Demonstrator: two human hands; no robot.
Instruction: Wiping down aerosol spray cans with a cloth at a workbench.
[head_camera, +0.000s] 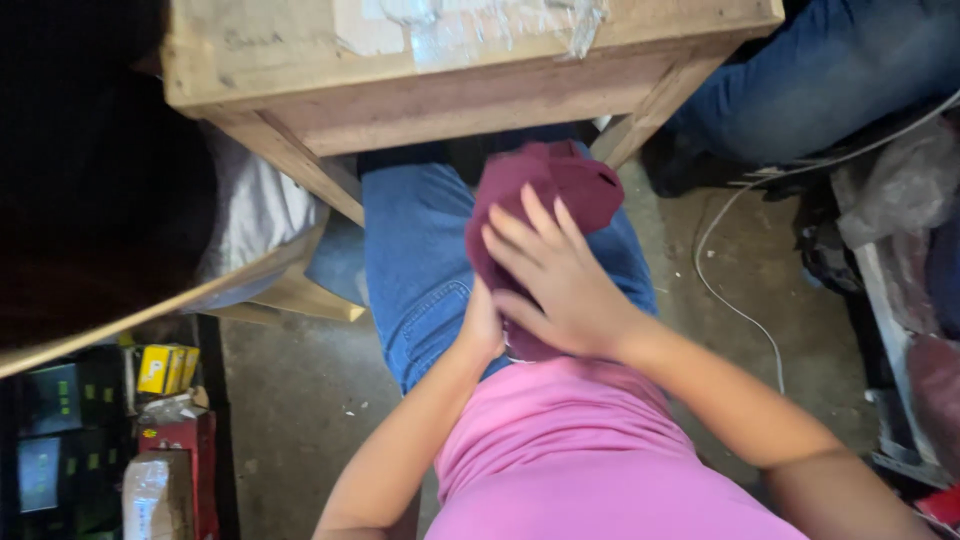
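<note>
Pink shirt fabric (570, 450) fills the nearest part of the view, just below the maroon cloth (545, 190), which lies on the person's lap over blue jeans (420, 260). On that cloth the right hand (560, 285) rests flat, fingers spread, its grip released rather than clenched. At the cloth's near left edge the left hand (483, 325) is tucked against it, mostly hidden under the right; whether its grip closes on the cloth I cannot tell. Beyond the cloth stands a wooden desk (480, 90), its top patched with clear tape. Right of the cloth, a white cable (735, 305) trails across the concrete floor (300, 400). Farther right and beyond, another person's jeans-clad leg (830, 70) shows.
</note>
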